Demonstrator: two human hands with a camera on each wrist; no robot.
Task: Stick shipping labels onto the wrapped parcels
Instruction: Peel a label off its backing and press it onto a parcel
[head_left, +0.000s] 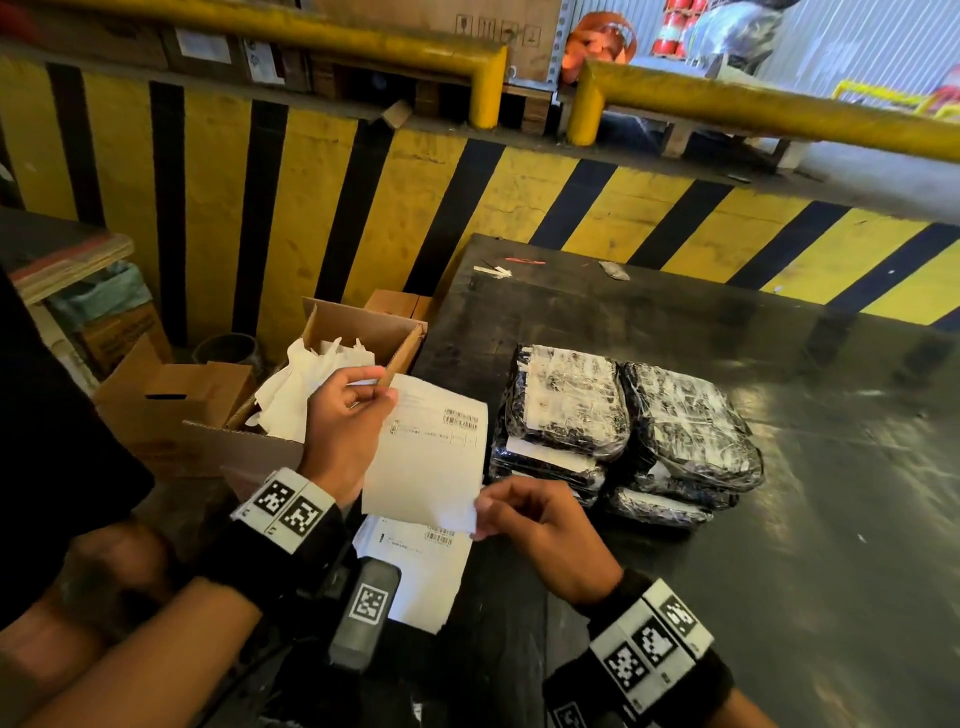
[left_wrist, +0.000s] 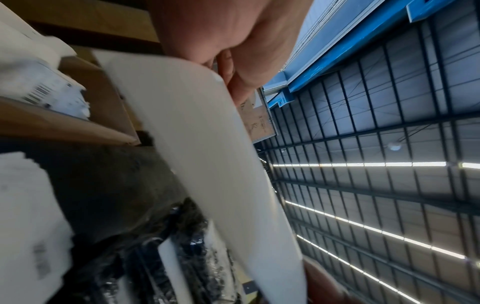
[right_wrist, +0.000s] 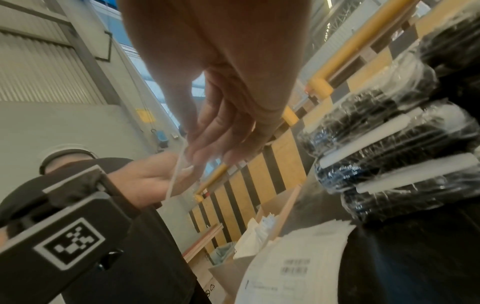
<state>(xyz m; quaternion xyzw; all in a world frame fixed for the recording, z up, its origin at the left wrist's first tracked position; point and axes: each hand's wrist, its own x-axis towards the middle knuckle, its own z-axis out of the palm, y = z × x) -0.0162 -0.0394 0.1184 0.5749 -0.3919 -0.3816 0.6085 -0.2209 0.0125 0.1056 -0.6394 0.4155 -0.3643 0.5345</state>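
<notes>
I hold a white shipping label sheet (head_left: 431, 457) with barcodes up in the air between both hands. My left hand (head_left: 347, 415) pinches its upper left edge. My right hand (head_left: 511, 512) pinches its lower right corner. In the left wrist view the sheet (left_wrist: 207, 156) curves down from the fingers. The right wrist view shows the fingertips (right_wrist: 192, 160) closed on the thin paper edge. More label sheets (head_left: 426, 566) lie on the table below. Two stacks of black parcels in clear wrap (head_left: 623, 431) stand to the right of the sheet.
The dark table (head_left: 779, 519) runs right and back to a yellow-and-black striped barrier (head_left: 363, 218). An open cardboard box (head_left: 358, 332) with crumpled white paper stands at the table's left edge, with more boxes (head_left: 171, 400) beside it. Small scraps (head_left: 493, 270) lie far back.
</notes>
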